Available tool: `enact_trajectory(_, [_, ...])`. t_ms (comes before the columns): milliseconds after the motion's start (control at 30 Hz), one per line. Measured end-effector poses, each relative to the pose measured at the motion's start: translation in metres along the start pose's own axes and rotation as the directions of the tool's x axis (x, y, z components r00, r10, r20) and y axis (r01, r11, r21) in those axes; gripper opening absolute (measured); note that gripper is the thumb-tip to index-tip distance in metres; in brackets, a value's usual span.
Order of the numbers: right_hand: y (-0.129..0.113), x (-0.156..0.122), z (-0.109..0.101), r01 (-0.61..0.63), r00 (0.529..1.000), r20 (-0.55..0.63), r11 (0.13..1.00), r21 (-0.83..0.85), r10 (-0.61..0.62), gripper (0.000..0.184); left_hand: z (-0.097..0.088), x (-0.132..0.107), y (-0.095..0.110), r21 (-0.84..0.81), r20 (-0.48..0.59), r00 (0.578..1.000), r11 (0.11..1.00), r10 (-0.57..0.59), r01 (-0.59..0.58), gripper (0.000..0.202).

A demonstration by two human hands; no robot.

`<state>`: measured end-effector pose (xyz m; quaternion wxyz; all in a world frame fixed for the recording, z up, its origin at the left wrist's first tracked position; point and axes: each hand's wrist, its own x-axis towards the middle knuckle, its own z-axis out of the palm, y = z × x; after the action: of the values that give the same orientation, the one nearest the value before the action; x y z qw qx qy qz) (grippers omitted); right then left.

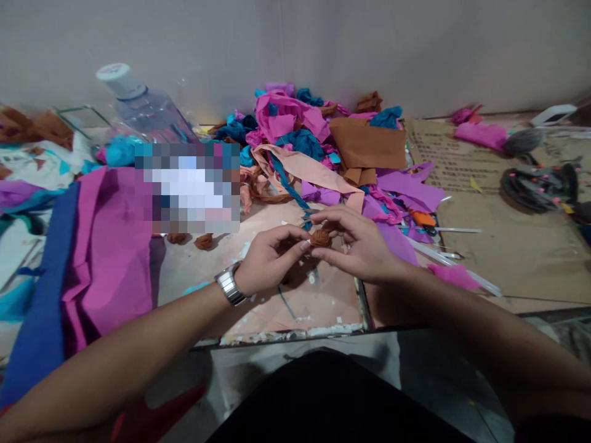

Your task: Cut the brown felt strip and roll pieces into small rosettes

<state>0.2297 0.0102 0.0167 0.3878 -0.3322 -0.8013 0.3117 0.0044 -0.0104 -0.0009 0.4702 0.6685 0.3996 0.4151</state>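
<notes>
Between the fingertips of both hands is a small brown crumpled paper ball (320, 239), held a little above the table. My left hand (272, 258), with a metal watch on its wrist, pinches the ball's left side. My right hand (362, 243) curls around its right side with thumb and fingers. A twisted blue paper strip (286, 178) runs down to just behind the fingertips. Two similar brown paper balls (203, 240) lie on the table to the left of my hands.
Pink and blue paper sheets (111, 246) drape over the left table edge. A clear bottle (148, 111) with a white cap stands behind. Crumpled paper scraps (295, 123) pile up at the back. Cardboard (498, 246) lies on the right, bearing a dark round item (538, 184).
</notes>
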Motion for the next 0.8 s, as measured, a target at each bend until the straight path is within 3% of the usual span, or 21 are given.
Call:
enact_trajectory(100, [-0.0019,-0.0001,0.0010,-0.070,0.998,0.017,0.993,0.094,0.068,0.040,0.0015,0.0001,-0.0010,-0.090,0.007,0.999,0.995,-0.039,0.040,0.024])
enact_trajectory(300, [-0.0053,0.0013,0.0028,0.034,0.999,0.018,0.999,0.033,-0.034,0.021,0.0027,0.0004,-0.0021,0.007,0.014,1.000,1.000,0.022,-0.022,0.018])
enact_trajectory(533, [-0.0051,-0.0003,0.0024,0.046,0.999,0.011,0.997,0.057,-0.047,0.036,0.0031,0.0014,-0.0043,-0.002,-0.046,0.999,1.000,0.013,-0.013,0.021])
enact_trajectory(800, [-0.0046,0.0022,0.0011,0.112,0.994,-0.015,0.991,0.070,-0.111,0.026,0.0043,-0.0002,-0.0027,-0.019,-0.033,0.998,0.999,0.049,-0.050,0.018])
